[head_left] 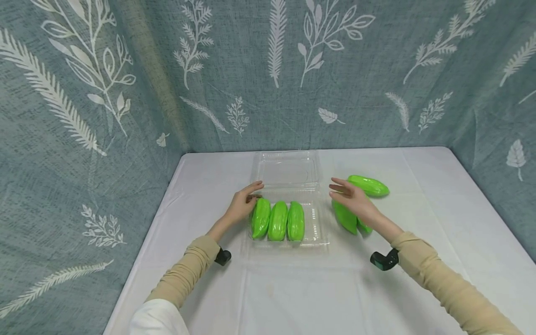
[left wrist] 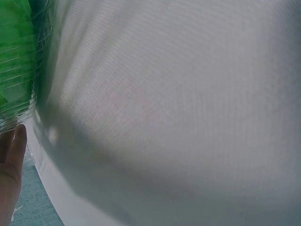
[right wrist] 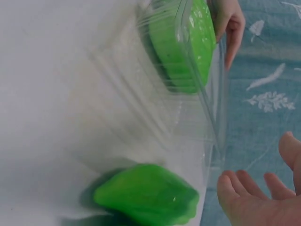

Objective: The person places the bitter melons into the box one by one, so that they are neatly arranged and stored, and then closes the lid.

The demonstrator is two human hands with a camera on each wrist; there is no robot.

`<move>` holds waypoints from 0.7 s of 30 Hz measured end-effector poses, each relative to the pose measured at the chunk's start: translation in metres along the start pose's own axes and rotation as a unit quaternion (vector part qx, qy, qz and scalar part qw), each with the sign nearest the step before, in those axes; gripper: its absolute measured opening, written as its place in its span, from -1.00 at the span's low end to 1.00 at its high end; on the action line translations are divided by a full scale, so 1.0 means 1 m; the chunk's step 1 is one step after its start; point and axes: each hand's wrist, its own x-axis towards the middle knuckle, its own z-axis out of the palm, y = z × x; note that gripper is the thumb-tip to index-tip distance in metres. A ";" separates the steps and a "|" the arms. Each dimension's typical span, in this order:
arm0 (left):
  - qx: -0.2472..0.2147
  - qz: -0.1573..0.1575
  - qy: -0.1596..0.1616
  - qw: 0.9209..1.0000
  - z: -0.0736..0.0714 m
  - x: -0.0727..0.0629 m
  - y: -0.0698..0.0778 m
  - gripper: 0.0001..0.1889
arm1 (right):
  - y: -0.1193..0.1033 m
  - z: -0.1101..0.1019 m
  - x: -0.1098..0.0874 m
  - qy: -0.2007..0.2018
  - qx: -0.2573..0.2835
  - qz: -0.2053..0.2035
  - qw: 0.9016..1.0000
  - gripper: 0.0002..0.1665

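Note:
A clear plastic clamshell container (head_left: pixel 316 228) lies with its lid (head_left: pixel 286 167) folded back. Three glossy green elongated fruits, pointed at one end, lie side by side in its left and middle part; the middle fruit (head_left: pixel 278 221) has one on either side. My left hand (head_left: pixel 240 204) touches the container's far left corner, its fingers reaching past the rim; in the left wrist view a fingertip (left wrist: pixel 19 132) meets the clear wall. My right hand (head_left: pixel 353 200) hovers with fingers extended and holds nothing. Below it lies a loose green fruit (head_left: pixel 344 217), also seen in the right wrist view (right wrist: pixel 150 195).
Another loose green fruit (head_left: pixel 370 186) lies beyond my right hand, and part of one more (head_left: pixel 364 227) shows under it. The white-covered table (head_left: pixel 301 293) is bordered by a patterned grey-green curtain (head_left: pixel 251 60) at the back and sides.

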 end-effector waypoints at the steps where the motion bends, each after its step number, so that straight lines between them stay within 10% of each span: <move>1: 0.000 0.000 -0.001 1.000 0.000 0.000 0.000 -0.52 | 0.001 -0.002 0.000 0.001 0.000 0.002 1.000 -0.25; 21: 0.002 -0.003 -0.005 1.000 0.001 0.002 -0.002 -0.53 | 0.014 -0.031 -0.011 0.034 -0.032 0.005 0.999 -0.24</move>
